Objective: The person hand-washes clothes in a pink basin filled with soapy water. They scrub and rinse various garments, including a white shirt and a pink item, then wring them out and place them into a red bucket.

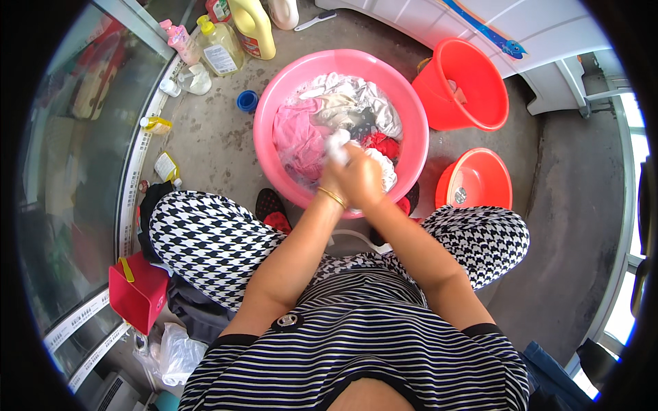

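Note:
My left hand [333, 181], with a gold bracelet at its wrist, is pressed against my right hand [363, 173] over the near half of a pink plastic basin [264, 118]. A blurred white cloth [337, 145], perhaps covered in suds, sticks out of my closed fingers. Beneath my hands, wet laundry lies in soapy water: a pink garment [298, 133] on the left, white garments [383, 110] at the far side, and a red cloth [381, 145] on the right. Another white cloth [383, 167] is beside my right hand. My fingers partly hide each other.
Right of the basin stand a red bucket [429, 97] and a smaller red basin [475, 174]. Several bottles, among them a yellow detergent jug [253, 31], line the left and back. A blue cap [247, 101] and a brush [316, 20] lie on the floor.

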`<move>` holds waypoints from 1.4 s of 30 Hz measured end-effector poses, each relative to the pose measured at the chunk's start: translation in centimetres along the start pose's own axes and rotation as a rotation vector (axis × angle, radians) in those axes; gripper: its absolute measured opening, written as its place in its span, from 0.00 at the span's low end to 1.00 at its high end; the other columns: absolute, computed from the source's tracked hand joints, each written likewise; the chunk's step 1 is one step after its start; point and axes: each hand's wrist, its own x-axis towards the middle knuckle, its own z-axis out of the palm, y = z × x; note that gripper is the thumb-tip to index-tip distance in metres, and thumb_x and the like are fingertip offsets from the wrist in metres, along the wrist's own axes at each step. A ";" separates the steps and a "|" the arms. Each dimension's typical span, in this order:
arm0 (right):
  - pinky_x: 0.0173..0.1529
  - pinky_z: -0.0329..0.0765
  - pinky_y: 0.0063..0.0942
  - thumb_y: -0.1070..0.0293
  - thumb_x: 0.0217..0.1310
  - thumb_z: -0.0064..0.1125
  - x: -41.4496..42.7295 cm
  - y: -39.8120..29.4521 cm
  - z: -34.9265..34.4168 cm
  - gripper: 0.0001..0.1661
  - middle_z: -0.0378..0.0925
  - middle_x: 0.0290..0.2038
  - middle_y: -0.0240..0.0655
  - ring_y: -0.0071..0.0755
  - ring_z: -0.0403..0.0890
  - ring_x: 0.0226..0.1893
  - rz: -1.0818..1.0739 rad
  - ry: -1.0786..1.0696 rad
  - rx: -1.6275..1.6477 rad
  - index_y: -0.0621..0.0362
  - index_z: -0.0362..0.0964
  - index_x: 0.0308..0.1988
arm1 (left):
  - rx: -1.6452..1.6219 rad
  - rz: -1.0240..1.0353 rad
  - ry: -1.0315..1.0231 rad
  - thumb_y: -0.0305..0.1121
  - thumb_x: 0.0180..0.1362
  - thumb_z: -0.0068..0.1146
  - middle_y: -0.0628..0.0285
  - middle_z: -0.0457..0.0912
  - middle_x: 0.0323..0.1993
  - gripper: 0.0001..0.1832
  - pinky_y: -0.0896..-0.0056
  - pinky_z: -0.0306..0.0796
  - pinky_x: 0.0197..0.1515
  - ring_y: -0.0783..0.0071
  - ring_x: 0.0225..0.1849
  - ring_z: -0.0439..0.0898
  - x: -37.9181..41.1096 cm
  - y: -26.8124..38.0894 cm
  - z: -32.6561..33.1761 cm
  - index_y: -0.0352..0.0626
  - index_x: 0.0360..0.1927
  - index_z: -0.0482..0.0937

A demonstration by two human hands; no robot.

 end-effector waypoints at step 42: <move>0.32 0.72 0.38 0.61 0.51 0.58 3.6 2.9 -1.7 0.11 0.74 0.24 0.47 0.46 0.77 0.27 0.231 0.211 -0.121 0.57 0.72 0.25 | 0.202 -0.070 0.165 0.50 0.63 0.38 0.65 0.74 0.48 0.22 0.68 0.71 0.48 0.74 0.48 0.74 -2.1 -1.6 5.6 0.47 0.52 0.68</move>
